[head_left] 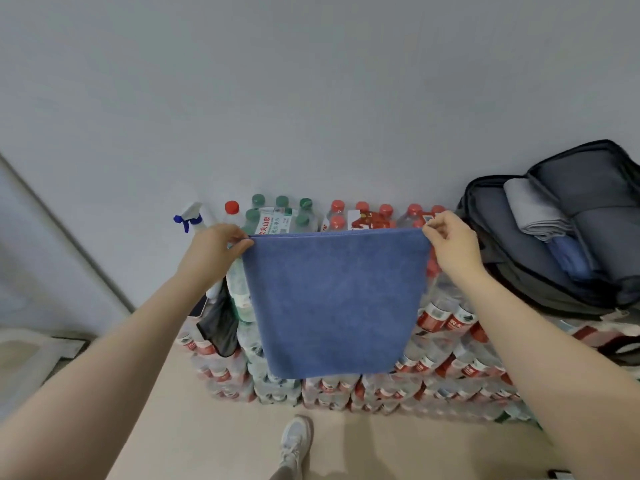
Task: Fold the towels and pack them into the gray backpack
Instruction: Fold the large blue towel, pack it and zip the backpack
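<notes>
A blue towel (332, 303) hangs flat in the air in front of me, stretched by its two top corners. My left hand (211, 254) pinches the top left corner and my right hand (450, 244) pinches the top right corner. The gray backpack (512, 258) lies open at the right on top of stacked water bottle packs. Inside it sit a folded gray towel (533, 209) and a folded blue towel (568, 254).
Shrink-wrapped packs of water bottles (415, 372) are stacked against the wall, with red-capped and green-capped bottles on top. A spray bottle (194, 216) stands at the left end, a dark cloth (218, 327) hanging below it. My shoe (296, 441) is on the beige floor.
</notes>
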